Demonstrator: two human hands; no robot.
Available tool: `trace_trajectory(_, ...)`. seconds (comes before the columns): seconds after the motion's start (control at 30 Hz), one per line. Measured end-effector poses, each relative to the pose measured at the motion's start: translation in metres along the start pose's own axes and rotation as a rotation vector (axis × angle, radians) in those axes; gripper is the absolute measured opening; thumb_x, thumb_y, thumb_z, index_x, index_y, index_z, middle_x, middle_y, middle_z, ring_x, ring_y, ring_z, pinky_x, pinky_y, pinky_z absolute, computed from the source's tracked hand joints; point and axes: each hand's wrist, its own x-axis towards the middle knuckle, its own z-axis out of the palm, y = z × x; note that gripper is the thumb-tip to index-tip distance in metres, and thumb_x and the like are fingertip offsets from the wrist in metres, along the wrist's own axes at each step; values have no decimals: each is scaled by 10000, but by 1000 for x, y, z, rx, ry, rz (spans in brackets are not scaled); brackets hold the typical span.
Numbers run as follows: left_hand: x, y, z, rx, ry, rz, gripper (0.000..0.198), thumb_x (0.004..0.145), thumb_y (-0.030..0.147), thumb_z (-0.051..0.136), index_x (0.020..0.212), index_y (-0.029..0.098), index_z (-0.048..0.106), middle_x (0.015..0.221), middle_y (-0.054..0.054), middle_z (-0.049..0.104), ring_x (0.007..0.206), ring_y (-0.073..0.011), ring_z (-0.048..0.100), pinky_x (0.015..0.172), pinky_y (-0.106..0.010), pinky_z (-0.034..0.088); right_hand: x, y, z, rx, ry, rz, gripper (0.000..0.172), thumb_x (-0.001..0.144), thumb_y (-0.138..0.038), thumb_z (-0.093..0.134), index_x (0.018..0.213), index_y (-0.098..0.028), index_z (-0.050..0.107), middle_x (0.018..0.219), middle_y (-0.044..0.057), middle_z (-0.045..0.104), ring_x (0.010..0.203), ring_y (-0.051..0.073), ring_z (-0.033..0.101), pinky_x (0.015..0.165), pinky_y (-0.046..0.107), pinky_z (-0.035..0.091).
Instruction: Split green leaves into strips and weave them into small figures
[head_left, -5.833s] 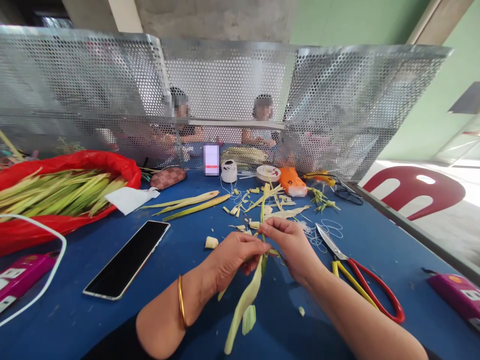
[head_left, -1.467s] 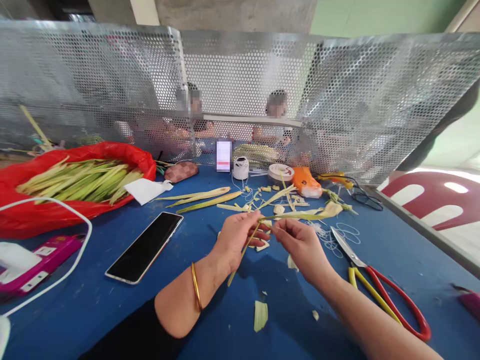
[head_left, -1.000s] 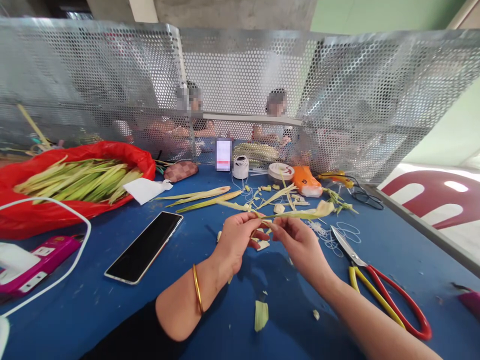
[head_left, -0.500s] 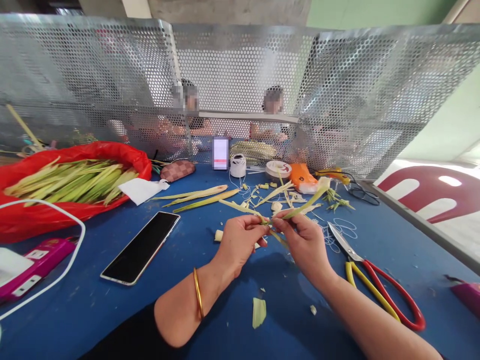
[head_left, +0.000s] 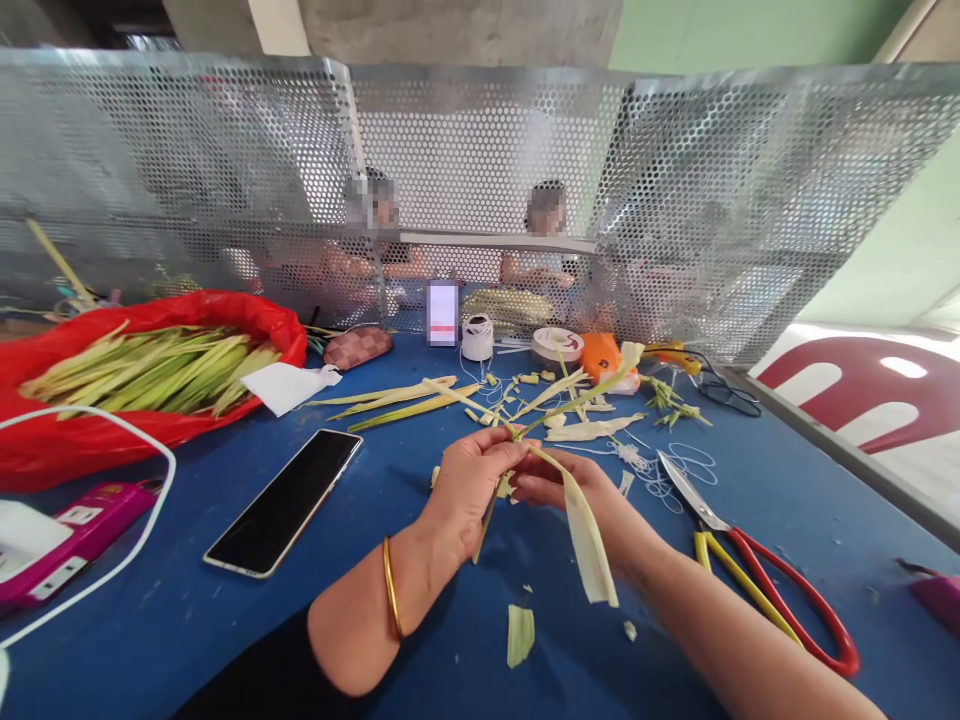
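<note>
My left hand (head_left: 480, 478) pinches a crossing of corn husk strips (head_left: 581, 525) between thumb and forefinger, with a gold bangle on the wrist. Long pale green ends stick out from the crossing to several sides; one broad end hangs down over my right hand (head_left: 581, 487). That hand is closed on the strips just below the crossing, its fingertips partly hidden by my left hand. Loose husk strips (head_left: 420, 405) lie beyond on the blue table (head_left: 420, 660). Right of my hands rest scissors (head_left: 720, 525) with red and yellow handles, blades apart, near tangled white thread (head_left: 645, 470).
A red bag (head_left: 262, 310) of husks stands left, near a white paper (head_left: 289, 387), phone (head_left: 285, 505) and purple power strip (head_left: 82, 525). A thread spool (head_left: 477, 340), tape roll (head_left: 557, 346) and orange packet (head_left: 602, 355) line the back. People sit behind a perforated metal screen (head_left: 480, 130).
My right hand has let go of the upper strip end and moved down under the crossing. A broad husk end now hangs down over it. My left hand keeps its pinch.
</note>
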Motion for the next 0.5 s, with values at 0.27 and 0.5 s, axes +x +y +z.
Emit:
trace_trajectory(0.27, -3, -8, 1, 102, -74, 80, 248, 650, 163, 753, 887, 115, 695, 794, -77, 733, 763, -178, 682, 754, -275, 502, -9, 6, 22, 2, 122, -67, 174, 742, -346, 707, 814, -190, 736, 777, 25, 702, 813, 214, 627, 779, 321, 469)
trace_trajectory(0.5, -4, -1, 0, 129, -32, 88, 271, 621, 172, 772, 882, 119, 720, 673, -33, 704, 629, -122, 627, 612, -216, 464, -7, 12, 16, -130, 100, -154, 161, 762, -318, 653, 669, -187, 674, 695, 2, 631, 690, 167, 546, 673, 290, 446)
